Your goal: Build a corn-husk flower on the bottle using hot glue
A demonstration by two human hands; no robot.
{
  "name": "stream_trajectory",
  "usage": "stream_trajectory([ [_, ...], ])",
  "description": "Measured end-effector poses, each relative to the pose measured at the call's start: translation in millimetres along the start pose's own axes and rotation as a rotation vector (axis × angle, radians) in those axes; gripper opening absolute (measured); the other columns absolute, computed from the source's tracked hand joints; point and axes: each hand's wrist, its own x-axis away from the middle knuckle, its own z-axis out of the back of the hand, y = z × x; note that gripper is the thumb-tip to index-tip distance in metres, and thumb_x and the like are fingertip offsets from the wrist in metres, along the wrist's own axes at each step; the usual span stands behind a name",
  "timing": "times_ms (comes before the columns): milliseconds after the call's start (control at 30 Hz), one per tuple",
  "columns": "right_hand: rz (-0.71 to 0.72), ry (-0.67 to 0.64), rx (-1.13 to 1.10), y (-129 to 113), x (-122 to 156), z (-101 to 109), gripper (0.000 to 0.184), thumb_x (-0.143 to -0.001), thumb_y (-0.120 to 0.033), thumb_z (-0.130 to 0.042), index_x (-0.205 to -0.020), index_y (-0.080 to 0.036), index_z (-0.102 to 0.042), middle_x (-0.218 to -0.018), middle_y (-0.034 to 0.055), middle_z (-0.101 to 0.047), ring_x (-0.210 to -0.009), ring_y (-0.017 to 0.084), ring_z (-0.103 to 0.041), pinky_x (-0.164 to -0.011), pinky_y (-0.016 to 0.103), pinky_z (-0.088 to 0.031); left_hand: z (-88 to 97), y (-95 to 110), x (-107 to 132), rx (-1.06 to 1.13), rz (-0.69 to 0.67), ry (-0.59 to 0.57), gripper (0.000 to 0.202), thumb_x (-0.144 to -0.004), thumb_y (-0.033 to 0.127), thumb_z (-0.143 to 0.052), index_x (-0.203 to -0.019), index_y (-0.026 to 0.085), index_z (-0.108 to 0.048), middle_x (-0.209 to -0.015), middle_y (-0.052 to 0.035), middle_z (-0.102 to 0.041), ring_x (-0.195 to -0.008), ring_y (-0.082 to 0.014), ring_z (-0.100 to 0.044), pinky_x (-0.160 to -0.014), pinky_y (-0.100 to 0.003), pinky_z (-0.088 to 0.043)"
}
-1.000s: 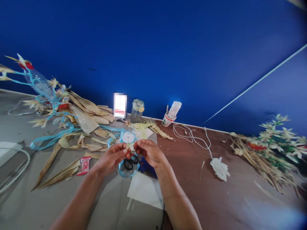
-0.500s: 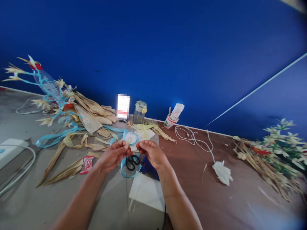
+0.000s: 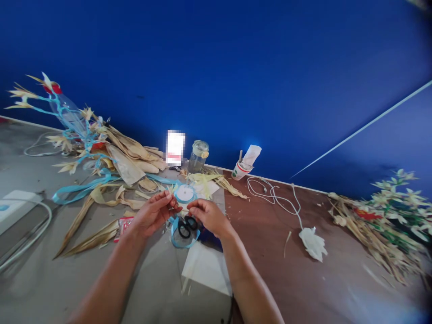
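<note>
Pale piece [image 3: 171, 189], small, blurred: at the fingertips of the left hand [image 3: 154, 214], which pinches it, above the bench [image 3: 151, 288]. Right hand [image 3: 212, 217]: thumb and fingers drawn together, just beside the left; whether it grips anything cannot be told. Spool [image 3: 184, 192], white-faced with blue rim: just beyond the hands. Scissors [image 3: 186, 226], black-handled: below them. Paper [image 3: 207, 270], white: nearer the wearer. Packet [image 3: 123, 228], red: by the left wrist, partly hidden. Husks [image 3: 126, 146], dry: heaped farther left, beside a clear bottle [image 3: 69, 118], tilted. Jar [image 3: 198, 159], lidded, and cup [image 3: 241, 171]: along the blue wall [image 3: 216, 81].
</note>
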Motion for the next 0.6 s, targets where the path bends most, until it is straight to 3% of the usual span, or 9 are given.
stream_trajectory([
  [167, 0.105, 0.162, 0.328, 7.7, -8.3, 8.0, 0.017, -0.08, -0.019, -0.051, -0.082, -0.017, -0.067, -0.079, 0.0029, -0.069, -0.075, 0.016, -0.061, -0.07, 0.025, -0.043, 2.5, 6.3, 0.7, -0.019, -0.015, 0.02, 0.015, -0.072, 0.017, -0.07, -0.067, 0.015, -0.056, -0.064, 0.0007, -0.055, -0.062, -0.0107, -0.055, -0.074, -0.034, -0.056],
  [433, 0.078, 0.086, 0.604, 0.2, -6.7, 2.5, 0.022, -0.084, -0.019, -0.048, -0.093, -0.019, -0.069, -0.093, 0.0048, -0.072, -0.088, 0.017, -0.064, -0.076, 0.024, -0.043, 12.7, 12.4, -1.4, -0.065, -0.023, 0.047, 0.013, -0.075, 0.017, -0.067, -0.068, 0.015, -0.057, -0.065, 0.0001, -0.056, -0.063, -0.0113, -0.056, -0.07, -0.032, -0.056],
  [600, 0.073, 0.053, 0.786, 0.7, -21.2, -2.2, 0.027, -0.087, -0.021, -0.044, -0.101, -0.02, -0.067, -0.104, 0.0068, -0.07, -0.099, 0.019, -0.063, -0.083, 0.025, -0.042, 16.5, 10.7, -2.6, -0.102, 0.025, 0.049, 0.014, -0.074, 0.02, -0.069, -0.069, 0.015, -0.056, -0.064, 0.0004, -0.056, -0.061, -0.0119, -0.058, -0.067, -0.03, -0.056],
])
